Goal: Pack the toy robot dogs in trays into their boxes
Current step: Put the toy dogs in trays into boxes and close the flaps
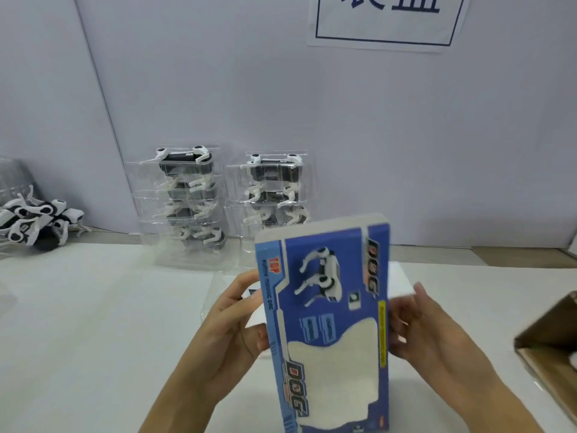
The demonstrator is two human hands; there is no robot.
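Pale lilac wall (218, 89) behind, white tabletop (93, 323) below. Left hand (231, 323): fingers (246, 285) curled round the left edge of the blue printed cardboard toy box (327, 323), gripping. Right hand (427, 332): fingers (402, 320) bent against the right edge, clamping from the other side (tips blurred). Box held tilted above the table, window face up; contents not visible.

Advice for squaring and loading: grip by the edges, never press the pale window panel, keep flaps free.

Beyond, two stacks of clear plastic trays holding white-and-black toy robot dogs (187, 198) against the wall, loose dogs (34, 223) far left, brown carton (549, 339) at right.
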